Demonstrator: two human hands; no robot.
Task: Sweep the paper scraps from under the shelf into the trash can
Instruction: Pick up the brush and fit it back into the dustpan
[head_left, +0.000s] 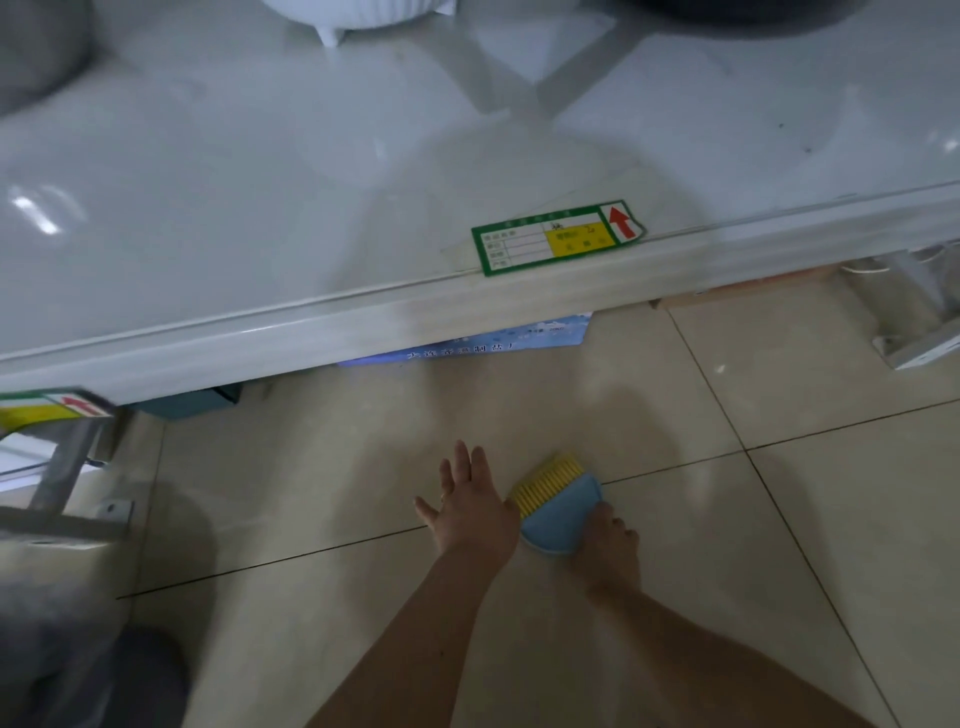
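My right hand (610, 545) is shut on a small blue hand brush (563, 514) with yellow bristles that point toward the shelf. The brush hovers low over the beige tiled floor (779, 545), in front of the shelf. My left hand (470, 501) is open, fingers spread, palm down just left of the brush and touching its side. The white metal shelf (363, 322) spans the view above the hands. I see no paper scraps and no trash can in view.
A green price label (558, 236) sticks to the shelf's front edge. A blue printed bag (498, 345) and a teal box (192, 402) lie under the shelf. A grey shelf leg with a foot plate (67, 483) stands at the left. My knee (78, 675) fills the lower left.
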